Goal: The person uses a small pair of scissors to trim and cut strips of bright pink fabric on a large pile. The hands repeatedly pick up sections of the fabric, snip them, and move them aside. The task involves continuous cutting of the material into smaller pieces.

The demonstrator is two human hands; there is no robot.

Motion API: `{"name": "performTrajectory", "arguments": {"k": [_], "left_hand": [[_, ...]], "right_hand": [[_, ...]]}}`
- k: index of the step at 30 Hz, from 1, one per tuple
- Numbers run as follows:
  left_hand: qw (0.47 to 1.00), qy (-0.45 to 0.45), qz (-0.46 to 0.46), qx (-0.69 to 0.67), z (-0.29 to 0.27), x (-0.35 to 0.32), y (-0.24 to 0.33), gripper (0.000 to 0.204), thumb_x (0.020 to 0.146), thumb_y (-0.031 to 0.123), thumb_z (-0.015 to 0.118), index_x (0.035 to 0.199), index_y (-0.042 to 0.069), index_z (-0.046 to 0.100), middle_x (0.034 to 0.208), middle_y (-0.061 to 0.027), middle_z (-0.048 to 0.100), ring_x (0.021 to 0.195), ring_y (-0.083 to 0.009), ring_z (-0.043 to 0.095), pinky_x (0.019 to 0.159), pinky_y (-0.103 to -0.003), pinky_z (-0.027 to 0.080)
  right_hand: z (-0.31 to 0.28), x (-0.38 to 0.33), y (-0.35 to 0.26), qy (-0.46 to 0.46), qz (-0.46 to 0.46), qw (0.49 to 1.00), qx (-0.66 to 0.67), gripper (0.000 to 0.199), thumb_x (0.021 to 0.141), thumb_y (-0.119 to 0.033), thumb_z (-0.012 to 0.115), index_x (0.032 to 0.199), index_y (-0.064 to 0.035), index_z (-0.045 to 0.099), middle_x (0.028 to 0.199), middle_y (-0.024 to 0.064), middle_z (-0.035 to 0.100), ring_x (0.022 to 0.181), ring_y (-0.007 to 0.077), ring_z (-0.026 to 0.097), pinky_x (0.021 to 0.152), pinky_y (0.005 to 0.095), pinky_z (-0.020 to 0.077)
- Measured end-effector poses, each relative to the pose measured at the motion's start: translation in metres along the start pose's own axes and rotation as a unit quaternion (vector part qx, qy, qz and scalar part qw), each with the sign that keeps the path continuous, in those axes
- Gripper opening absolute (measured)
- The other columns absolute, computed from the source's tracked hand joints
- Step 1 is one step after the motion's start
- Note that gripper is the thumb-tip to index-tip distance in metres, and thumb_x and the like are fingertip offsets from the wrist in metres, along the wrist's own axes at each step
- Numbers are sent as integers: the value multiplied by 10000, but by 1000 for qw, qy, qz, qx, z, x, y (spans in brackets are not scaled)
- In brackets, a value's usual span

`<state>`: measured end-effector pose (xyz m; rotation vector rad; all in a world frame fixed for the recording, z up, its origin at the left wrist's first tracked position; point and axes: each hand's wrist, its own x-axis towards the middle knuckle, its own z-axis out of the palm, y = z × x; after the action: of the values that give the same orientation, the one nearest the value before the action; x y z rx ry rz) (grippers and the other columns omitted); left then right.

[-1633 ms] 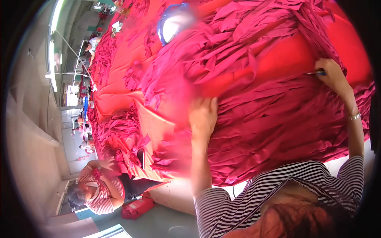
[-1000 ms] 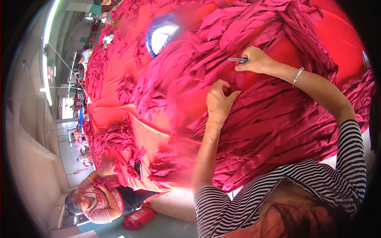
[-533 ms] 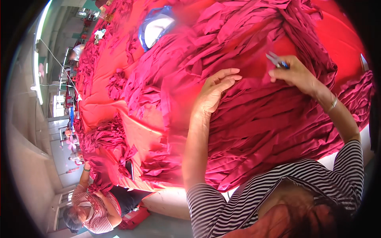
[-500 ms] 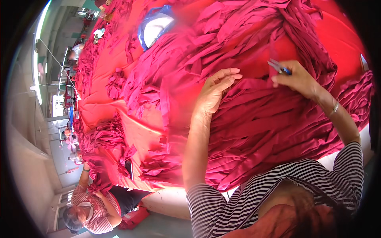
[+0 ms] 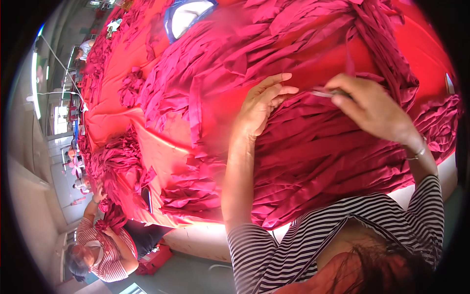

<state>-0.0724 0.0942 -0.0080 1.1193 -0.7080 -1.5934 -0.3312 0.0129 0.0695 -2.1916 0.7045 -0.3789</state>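
Note:
A big heap of dark red cloth strips (image 5: 318,152) lies folded in pleats on a long table covered in bright red fabric (image 5: 122,122). My left hand (image 5: 262,105) rests flat on the pleated strips, fingers spread. My right hand (image 5: 367,105) is just to its right, closed on a small dark pen-like tool (image 5: 325,92) whose tip points left toward my left fingers. My striped sleeves come in from the lower edge.
More piles of red strips (image 5: 191,191) lie along the table's near edge and far end. A blue-and-white object (image 5: 188,14) sits at the top. A person in a striped shirt (image 5: 105,245) works on strips at the lower left.
My right hand with the tool has come back left, close to my left hand. My left hand has settled flat on the pleated strips.

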Motion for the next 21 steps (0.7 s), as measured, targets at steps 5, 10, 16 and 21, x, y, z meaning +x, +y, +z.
{"name": "performTrajectory", "arguments": {"k": [5, 10, 16, 21], "left_hand": [[997, 70, 26, 36, 8, 7, -11, 302, 980, 208, 658, 1218, 23, 645, 1071, -107, 731, 885, -116, 661, 749, -213, 469], [993, 106, 51, -16, 7, 5, -20, 285, 966, 247, 684, 1152, 31, 691, 1063, -103, 740, 883, -119, 676, 730, -211, 467], [991, 114, 53, -36, 4, 9, -24, 309, 971, 276, 677, 1144, 20, 696, 1061, -107, 735, 967, -147, 684, 729, -220, 477], [990, 118, 69, -22, 2, 11, -27, 332, 966, 285, 681, 1148, 7, 693, 1079, -115, 727, 1005, -140, 666, 718, -238, 498]], "right_hand": [[48, 19, 10, 9, -65, 998, -16, 104, 936, -100, 580, 955, -11, 530, 834, 191, 605, 802, 414, 602, 681, 495, 444], [64, 23, 13, 30, -81, 995, -40, 131, 917, -91, 610, 967, -13, 517, 849, 176, 598, 802, 401, 603, 677, 502, 443], [67, 30, 9, 23, -86, 993, -84, 148, 918, -95, 606, 978, -3, 506, 873, 183, 593, 816, 400, 600, 693, 506, 444], [77, 38, 12, 27, -107, 989, -103, 157, 917, -90, 605, 998, 0, 505, 878, 187, 592, 823, 401, 598, 697, 505, 444]]}}
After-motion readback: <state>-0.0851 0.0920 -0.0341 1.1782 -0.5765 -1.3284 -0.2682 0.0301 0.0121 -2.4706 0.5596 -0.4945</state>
